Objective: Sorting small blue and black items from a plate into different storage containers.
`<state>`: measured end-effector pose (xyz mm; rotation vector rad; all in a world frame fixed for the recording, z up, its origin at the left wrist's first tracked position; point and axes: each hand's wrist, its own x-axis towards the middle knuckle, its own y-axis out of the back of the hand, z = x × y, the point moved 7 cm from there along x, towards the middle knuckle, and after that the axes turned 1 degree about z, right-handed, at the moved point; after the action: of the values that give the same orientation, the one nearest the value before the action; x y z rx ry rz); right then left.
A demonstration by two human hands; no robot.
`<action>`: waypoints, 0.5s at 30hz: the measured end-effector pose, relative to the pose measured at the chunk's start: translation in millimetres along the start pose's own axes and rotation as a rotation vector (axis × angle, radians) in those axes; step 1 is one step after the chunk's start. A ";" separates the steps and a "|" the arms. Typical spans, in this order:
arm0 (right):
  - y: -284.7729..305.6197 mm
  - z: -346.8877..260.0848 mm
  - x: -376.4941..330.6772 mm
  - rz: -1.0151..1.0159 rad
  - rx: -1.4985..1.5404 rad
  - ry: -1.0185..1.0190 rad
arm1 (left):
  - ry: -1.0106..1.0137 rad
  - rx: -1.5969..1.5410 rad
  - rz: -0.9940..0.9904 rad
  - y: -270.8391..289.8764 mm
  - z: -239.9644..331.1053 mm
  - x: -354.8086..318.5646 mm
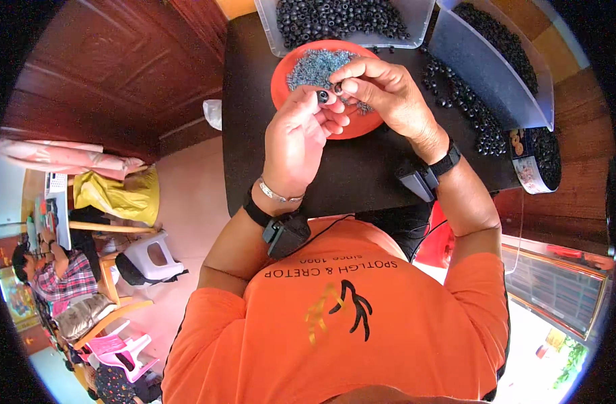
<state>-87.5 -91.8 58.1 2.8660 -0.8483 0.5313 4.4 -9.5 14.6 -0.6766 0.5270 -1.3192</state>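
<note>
Between the thumb and fingers of my left hand (296,138) is a small black ring-shaped part (322,97), its hole facing up. My right hand (403,101) is close beside it, thumb and forefinger pinched on a small dark piece (339,88) whose exact kind I cannot make out. Both hands are above an orange plate (279,87) heaped with tiny grey-blue pieces (314,67), too small to name. The hands cover the plate's near right part.
At the table's far side stands a clear bin (274,34) of black ring-shaped parts (335,20). Another bin (476,74) is tilted at the right, with loose black parts (466,101) beside it. A small box (530,172) sits near the right edge. Other people (65,273) sit at the left.
</note>
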 end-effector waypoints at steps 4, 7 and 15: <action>-0.8 -2.2 0.5 -0.016 -0.023 0.019 | 0.050 -0.016 -0.042 1.6 -4.9 0.9; -1.3 0.7 1.0 -0.031 -0.026 0.029 | 0.094 -0.044 -0.041 -0.1 -7.8 0.3; -2.2 2.6 1.1 -0.041 0.038 -0.020 | 0.096 -0.089 -0.050 2.7 -8.1 1.2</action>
<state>-84.7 -91.0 56.0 2.9211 -0.7895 0.5206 0.8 -11.7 7.0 -0.7064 0.6534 -1.3863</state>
